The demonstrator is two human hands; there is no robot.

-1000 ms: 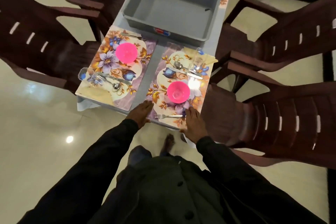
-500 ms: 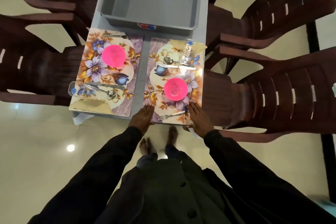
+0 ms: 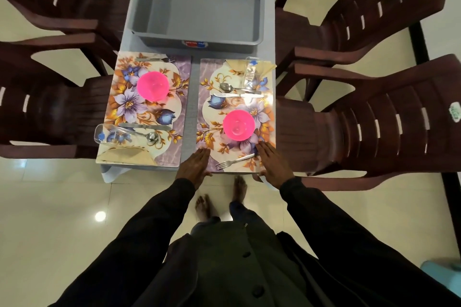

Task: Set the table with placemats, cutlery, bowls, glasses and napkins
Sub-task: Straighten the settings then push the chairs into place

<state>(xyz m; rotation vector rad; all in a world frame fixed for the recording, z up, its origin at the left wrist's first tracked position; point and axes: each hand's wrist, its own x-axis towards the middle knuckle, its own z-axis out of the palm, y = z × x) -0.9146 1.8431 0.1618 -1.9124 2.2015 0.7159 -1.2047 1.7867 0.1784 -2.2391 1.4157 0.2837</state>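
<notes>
Placemat [image 3: 205,77] lies at near right corner of table [image 3: 193,112]. My left hand [image 3: 195,166] and right hand [image 3: 273,166] press its near edge, fingers straight, together, fork [image 3: 233,161] between. Squaring step, I reckon; next needs gentle even nudge.

**Gloss and matt**

The near placemat [image 3: 203,82] is glossy and smooth, throwing back a glare of light. The pink bowl [image 3: 238,125] on it looks like shiny translucent plastic; the fork [image 3: 234,161] is polished metal, the glass [image 3: 250,73] clear. The napkin [image 3: 268,67] is matt. The grey tray [image 3: 139,7] is dull plastic, the chair [image 3: 374,117] moulded brown plastic, the floor [image 3: 50,207] glossy tile, the sleeve [image 3: 139,232] matt dark cloth.
</notes>
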